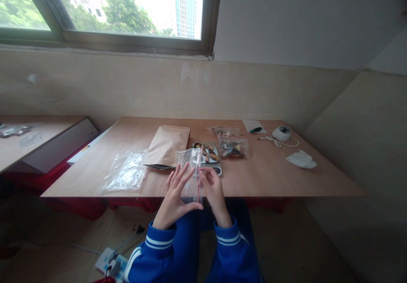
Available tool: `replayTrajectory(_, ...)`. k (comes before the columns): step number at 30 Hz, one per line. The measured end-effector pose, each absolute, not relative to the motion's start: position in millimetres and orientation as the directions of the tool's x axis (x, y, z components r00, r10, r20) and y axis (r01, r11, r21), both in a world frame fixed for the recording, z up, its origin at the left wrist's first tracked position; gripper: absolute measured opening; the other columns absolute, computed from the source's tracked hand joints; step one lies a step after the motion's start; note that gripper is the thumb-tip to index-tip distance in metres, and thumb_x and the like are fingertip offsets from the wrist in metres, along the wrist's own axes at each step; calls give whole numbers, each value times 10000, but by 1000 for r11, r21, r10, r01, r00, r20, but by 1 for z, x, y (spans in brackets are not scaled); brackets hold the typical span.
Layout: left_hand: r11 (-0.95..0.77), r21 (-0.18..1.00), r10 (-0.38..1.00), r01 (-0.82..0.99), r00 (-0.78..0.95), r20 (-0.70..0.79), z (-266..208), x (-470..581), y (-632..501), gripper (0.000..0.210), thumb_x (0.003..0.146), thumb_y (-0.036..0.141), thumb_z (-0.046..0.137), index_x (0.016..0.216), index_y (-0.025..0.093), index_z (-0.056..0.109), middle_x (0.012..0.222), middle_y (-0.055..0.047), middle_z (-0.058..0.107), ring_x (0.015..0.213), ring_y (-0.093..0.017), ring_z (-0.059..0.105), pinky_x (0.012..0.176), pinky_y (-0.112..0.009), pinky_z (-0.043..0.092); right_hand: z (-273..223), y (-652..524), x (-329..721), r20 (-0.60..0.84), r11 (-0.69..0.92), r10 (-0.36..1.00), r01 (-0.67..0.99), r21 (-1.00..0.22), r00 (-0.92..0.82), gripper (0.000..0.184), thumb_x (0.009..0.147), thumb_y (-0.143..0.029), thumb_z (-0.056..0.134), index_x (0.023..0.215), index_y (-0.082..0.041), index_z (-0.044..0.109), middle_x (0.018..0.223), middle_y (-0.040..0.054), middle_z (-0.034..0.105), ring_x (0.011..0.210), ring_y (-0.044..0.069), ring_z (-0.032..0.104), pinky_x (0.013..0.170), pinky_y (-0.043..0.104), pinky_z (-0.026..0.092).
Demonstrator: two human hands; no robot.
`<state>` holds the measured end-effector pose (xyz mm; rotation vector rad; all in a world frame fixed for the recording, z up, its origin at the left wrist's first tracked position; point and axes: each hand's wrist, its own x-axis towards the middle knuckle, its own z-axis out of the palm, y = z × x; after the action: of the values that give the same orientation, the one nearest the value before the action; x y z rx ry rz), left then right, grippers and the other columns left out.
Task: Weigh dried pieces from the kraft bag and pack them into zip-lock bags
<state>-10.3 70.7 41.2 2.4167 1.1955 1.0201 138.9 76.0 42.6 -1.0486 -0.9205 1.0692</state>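
A clear zip-lock bag [192, 185] with a red seal line is up at the table's front edge, between my hands. My left hand [177, 195] has its fingers spread, with the palm side against the bag. At the bag's right edge, by the red line, my right hand [213, 190] pinches the plastic between thumb and fingers. Just behind the bag, dried brown pieces [208, 152], perhaps mushroom slices, lie on a small scale [219, 170], which the bag and hands partly cover.
A brown paper pouch [171, 141] and a pile of clear plastic bags [127, 170] lie to the left. Filled zip-lock bags [233, 148] sit behind right. Farther right are a green-handled screwdriver [256, 130], a white dome camera [281, 133] with cable, and crumpled white material [301, 159].
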Motion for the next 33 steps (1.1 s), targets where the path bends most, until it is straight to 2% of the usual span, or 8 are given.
replayTrajectory(5,-658,484,736,576,358,574,38,-12,73,890,674,586,680,1430,274,330,1403,-141,485,1347,-328,364,1088,-482,242,44,74,136,103,159,958,-197,-967,266,294,781,-462,644,878,-187,604,782,12,648,522,99,540,529,236,468)
replayTrajectory(9,-653,575,719,493,165,675,36,-14,71,756,701,522,698,1361,259,439,1318,-132,569,1228,-323,508,1010,-476,369,43,73,140,172,185,973,-72,-980,151,385,926,-490,398,1008,-196,633,825,41,661,665,145,599,624,268,502)
replayTrajectory(12,-595,684,749,422,-18,662,38,-14,71,644,751,451,682,1322,229,484,1290,-131,588,1196,-311,534,1000,-477,398,35,90,154,332,291,921,208,-934,202,362,937,-441,387,1097,-216,622,1042,88,635,978,208,592,828,347,503)
replayTrajectory(15,-540,783,790,310,-135,598,44,-11,75,597,795,459,632,1315,205,486,1280,-133,592,1221,-304,517,1036,-479,374,21,122,175,506,302,830,576,-760,233,328,860,-346,536,1146,-201,608,1181,140,545,1174,277,482,1011,469,392)
replayTrajectory(18,-503,848,818,168,-225,529,51,-5,82,597,836,524,542,1328,194,461,1268,-144,596,1210,-300,527,1029,-481,381,6,153,193,494,206,848,738,-642,193,421,816,-285,576,1218,-159,568,1277,185,468,1264,330,403,1050,528,334)
replayTrajectory(22,-473,880,841,38,-279,464,56,4,89,616,846,561,499,1321,172,452,1264,-167,590,1169,-301,557,993,-482,414,-7,174,202,435,185,892,782,-595,120,434,829,-281,547,1233,-123,557,1303,204,474,1271,338,404,1052,530,337)
replayTrajectory(27,-418,908,882,-7,-242,404,51,11,87,547,876,514,477,1306,177,451,1276,-163,581,1167,-285,561,1003,-480,409,-15,177,199,522,278,846,746,-605,108,351,857,-250,476,1175,-150,586,1175,162,597,1149,276,520,1004,480,409)
replayTrajectory(33,-383,924,900,-6,-227,371,37,13,83,526,876,498,487,1297,183,462,1249,-152,598,1182,-283,546,1030,-485,374,-15,180,191,549,280,826,752,-597,129,322,824,-174,452,1105,-143,608,1096,159,615,1093,266,546,988,451,426)
